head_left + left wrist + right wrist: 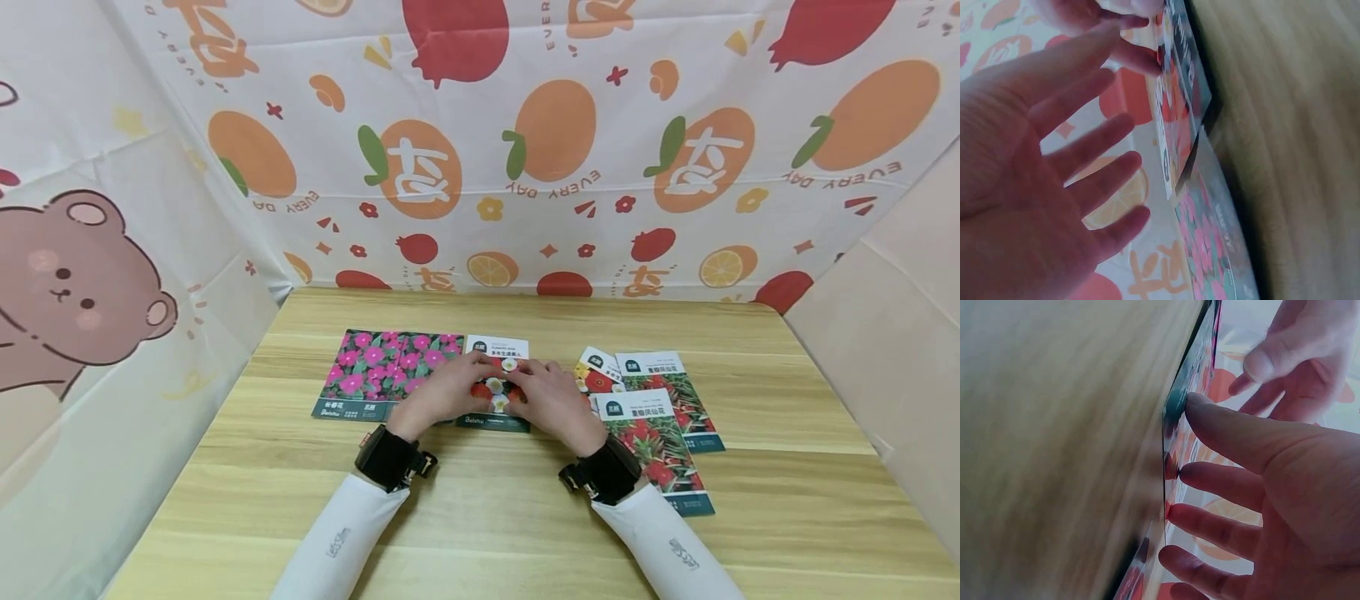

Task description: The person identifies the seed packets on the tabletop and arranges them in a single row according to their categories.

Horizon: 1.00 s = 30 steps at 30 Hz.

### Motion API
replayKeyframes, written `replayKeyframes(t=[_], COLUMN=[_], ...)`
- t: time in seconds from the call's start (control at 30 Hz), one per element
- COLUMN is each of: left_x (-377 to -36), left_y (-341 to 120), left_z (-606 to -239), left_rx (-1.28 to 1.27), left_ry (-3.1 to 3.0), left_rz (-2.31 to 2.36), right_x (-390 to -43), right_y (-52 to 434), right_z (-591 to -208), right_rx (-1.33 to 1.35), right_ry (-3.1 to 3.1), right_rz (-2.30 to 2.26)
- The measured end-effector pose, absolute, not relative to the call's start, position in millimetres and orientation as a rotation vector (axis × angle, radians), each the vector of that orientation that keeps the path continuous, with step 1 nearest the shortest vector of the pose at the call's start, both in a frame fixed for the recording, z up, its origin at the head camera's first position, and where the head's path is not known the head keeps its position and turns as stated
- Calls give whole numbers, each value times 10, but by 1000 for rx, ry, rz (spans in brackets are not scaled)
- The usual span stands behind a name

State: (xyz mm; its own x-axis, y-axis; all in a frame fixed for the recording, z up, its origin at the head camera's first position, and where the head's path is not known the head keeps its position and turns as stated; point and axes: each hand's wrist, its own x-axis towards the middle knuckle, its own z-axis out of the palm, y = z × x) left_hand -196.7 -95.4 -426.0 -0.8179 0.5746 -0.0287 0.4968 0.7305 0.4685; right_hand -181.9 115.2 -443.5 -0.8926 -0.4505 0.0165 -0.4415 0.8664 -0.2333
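A poppy seed packet with red and white flowers lies flat on the table between both hands. My left hand is over its left side, fingers spread and relaxed in the left wrist view. My right hand is at its right side; in the right wrist view its thumb and fingertips rest at the packet's surface, fairly straight. Close beside it on the left lie pink-flowered seed packets, side by side, partly covered by the left hand.
To the right lie two red-flowered seed packets, overlapping, and a yellow-and-red poppy packet partly behind the right hand. A fruit-printed cloth hangs behind the wooden table; a bear-printed cloth borders the left.
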Motion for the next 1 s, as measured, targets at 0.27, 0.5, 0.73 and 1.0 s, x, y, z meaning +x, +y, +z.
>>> replayKeyframes(t=[0.27, 0.5, 0.73, 1.0], left_x=[-1960, -1967, -1970, -1967], left_y=[-962, -988, -959, -960], left_z=[-4375, -4354, -4340, -4305], left_rx=[850, 855, 837, 850], left_ry=[2744, 2732, 2724, 2822], left_rz=[510, 486, 450, 703], right_x=[-1805, -1859, -1826, -1840], right_y=[1201, 1324, 1514, 1760], right_z=[-4312, -4195, -4103, -3882], right_rx=[-704, -686, -563, -454], right_ry=[2995, 2998, 3021, 2973], right_rz=[-412, -411, -487, -682])
